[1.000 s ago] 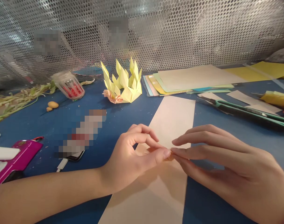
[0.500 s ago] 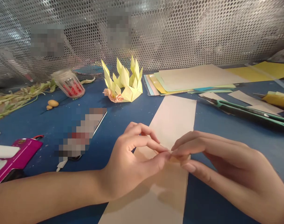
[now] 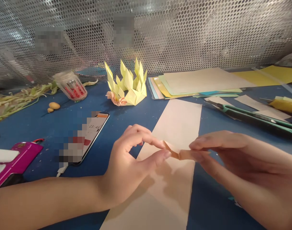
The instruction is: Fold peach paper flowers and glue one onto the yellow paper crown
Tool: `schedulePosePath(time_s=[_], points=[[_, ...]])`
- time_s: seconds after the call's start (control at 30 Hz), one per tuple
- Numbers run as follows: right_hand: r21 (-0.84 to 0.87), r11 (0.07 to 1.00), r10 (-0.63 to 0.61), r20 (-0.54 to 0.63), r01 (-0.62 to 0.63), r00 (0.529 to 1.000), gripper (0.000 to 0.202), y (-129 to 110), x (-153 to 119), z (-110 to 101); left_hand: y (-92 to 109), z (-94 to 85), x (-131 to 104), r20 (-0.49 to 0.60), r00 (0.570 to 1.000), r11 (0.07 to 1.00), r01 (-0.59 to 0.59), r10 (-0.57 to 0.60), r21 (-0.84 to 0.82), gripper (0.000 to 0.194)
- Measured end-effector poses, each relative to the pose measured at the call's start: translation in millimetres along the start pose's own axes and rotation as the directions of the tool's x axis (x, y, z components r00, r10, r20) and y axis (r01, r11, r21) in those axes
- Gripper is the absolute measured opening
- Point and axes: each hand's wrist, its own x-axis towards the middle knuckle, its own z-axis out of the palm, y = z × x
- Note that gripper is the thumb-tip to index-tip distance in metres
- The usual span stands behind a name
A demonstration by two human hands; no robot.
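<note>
Between my hands is a small, folded strip of peach paper (image 3: pixel 180 155), bent near its middle. My left hand (image 3: pixel 136 163) pinches its left end with thumb and forefinger. The right end is gripped between the thumb and fingers of my right hand (image 3: pixel 239 169). Both hands are raised over a long pale sheet of paper (image 3: pixel 181 118), and their shadows fall on it. A yellow folded-paper crown (image 3: pixel 128 83) with a peach paper rose (image 3: pixel 119 100) at its lower left stands behind the sheet.
At left lie a charging phone (image 3: pixel 93 134), a magenta glue gun (image 3: pixel 28 156) and a glass jar (image 3: pixel 71 86) with red bits. Green-handled scissors (image 3: pixel 258 118) rest on the right. Coloured paper sheets (image 3: pixel 203 80) are stacked at the back, before a perforated metal panel (image 3: pixel 184 32).
My hands have moved apart, my right hand shifting right and my left hand slightly left. More of the folded strip shows between them.
</note>
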Motion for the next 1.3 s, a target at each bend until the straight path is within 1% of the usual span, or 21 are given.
schedulePosePath(time_s=[0.03, 0.1, 0.17, 0.2, 0.23, 0.27, 0.33, 0.4, 0.43, 0.57, 0.67, 0.8, 0.83, 0.97, 1.0, 1.03, 1.1, 1.13, 1.2, 1.3], points=[[0.012, 1.000, 0.007, -0.038, -0.007, 0.999, 0.015, 0, 0, 0, 1, 0.0, 0, 0.021, 1.000, 1.000, -0.006, 0.007, -0.023, 0.016], [0.027, 1.000, 0.015, -0.066, -0.013, 0.998, 0.015, 0, 0, 1, 3, -0.3, -2, 0.126, 0.992, 0.997, 0.009, 0.002, -0.080, 0.014], [0.000, 1.000, -0.023, -0.031, 0.023, 0.999, 0.016, -2, 0, 0, 4, -0.8, -3, 0.271, 0.962, 0.985, 0.074, -0.030, -0.153, 0.012], [-0.027, 0.998, -0.057, 0.005, 0.057, 0.998, 0.017, -2, 0, -1, 5, -1.0, -3, 0.328, 0.943, 0.977, 0.117, -0.052, -0.179, 0.012], [-0.054, 0.994, -0.094, 0.049, 0.097, 0.994, 0.018, -2, 0, -3, 4, -1.1, -3, 0.359, 0.930, 0.967, 0.163, -0.084, -0.196, 0.014], [-0.072, 0.987, -0.133, 0.104, 0.141, 0.986, 0.019, -3, -1, -4, 4, -1.1, -3, 0.363, 0.922, 0.954, 0.217, -0.131, -0.206, 0.014], [-0.076, 0.975, -0.191, 0.190, 0.209, 0.963, 0.024, -2, -2, -6, 4, -0.6, -2, 0.327, 0.909, 0.913, 0.341, -0.260, -0.224, 0.011], [-0.055, 0.970, -0.220, 0.228, 0.239, 0.948, 0.026, -2, -3, -9, 5, 0.5, 0, 0.330, 0.866, 0.845, 0.467, -0.376, -0.261, 0.010], [-0.044, 0.970, -0.224, 0.237, 0.241, 0.945, 0.027, -3, -3, -10, 7, 1.3, 1, 0.356, 0.839, 0.809, 0.515, -0.411, -0.281, 0.009], [0.003, 0.968, -0.245, 0.247, 0.252, 0.937, 0.031, -6, 0, -16, 16, 7.5, 5, 0.445, 0.755, 0.691, 0.640, -0.482, -0.337, 0.008], [0.002, 0.965, -0.257, 0.230, 0.264, 0.939, 0.030, -10, 6, -17, 21, 13.4, 7, 0.455, 0.712, 0.594, 0.700, -0.535, -0.395, 0.015], [-0.001, 0.965, -0.256, 0.191, 0.261, 0.948, 0.030, -11, 12, -13, 23, 19.1, 9, 0.450, 0.627, 0.471, 0.777, -0.636, -0.416, 0.014], [0.005, 0.967, -0.251, 0.185, 0.254, 0.950, 0.030, -10, 13, -13, 24, 20.4, 9, 0.446, 0.616, 0.458, 0.785, -0.649, -0.417, 0.013], [0.042, 0.979, -0.203, 0.144, 0.199, 0.969, 0.024, -3, 14, -15, 30, 27.2, 9, 0.433, 0.625, 0.478, 0.779, -0.650, -0.406, 0.014], [0.066, 0.982, -0.187, 0.132, 0.180, 0.974, 0.022, -1, 14, -15, 32, 29.1, 9, 0.426, 0.621, 0.481, 0.782, -0.658, -0.396, 0.013], [0.095, 0.983, -0.172, 0.129, 0.160, 0.977, 0.021, 0, 14, -16, 34, 31.0, 9, 0.416, 0.611, 0.480, 0.790, -0.674, -0.383, 0.012], [0.155, 0.979, -0.153, 0.141, 0.130, 0.978, 0.019, 2, 16, -18, 38, 34.3, 11, 0.385, 0.576, 0.461, 0.814, -0.722, -0.353, 0.011], [0.181, 0.976, -0.146, 0.146, 0.118, 0.978, 0.017, 3, 17, -18, 40, 35.7, 12, 0.370, 0.557, 0.449, 0.826, -0.743, -0.341, 0.015], [0.222, 0.971, -0.122, 0.149, 0.087, 0.981, 0.015, 2, 18, -19, 42, 38.2, 14, 0.357, 0.542, 0.438, 0.834, -0.761, -0.334, 0.029], [0.251, 0.967, -0.064, 0.134, 0.029, 0.989, 0.013, 0, 21, -20, 43, 43.0, 17, 0.374, 0.552, 0.428, 0.826, -0.745, -0.368, 0.049]])
